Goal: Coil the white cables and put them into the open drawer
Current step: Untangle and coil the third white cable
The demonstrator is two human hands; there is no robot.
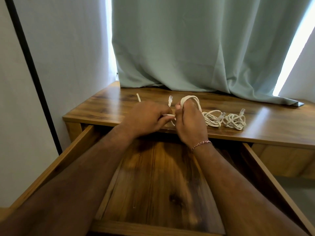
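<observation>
Here, a cable coil [190, 101] is grasped in the right hand [189, 123]; its loose end [170, 115] is pinched by the left hand [146, 120], above the drawer [153, 184]. Two coils [225, 119] lie right of the hands on the bench [272, 123].

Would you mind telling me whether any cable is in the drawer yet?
None visible: the open drawer shows bare wood where the arms do not hide it, and two cable bundles lie on the desk top.

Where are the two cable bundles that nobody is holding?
In the head view, both bundles lie side by side on the desk top, right of the right hand, behind the open drawer.
</observation>
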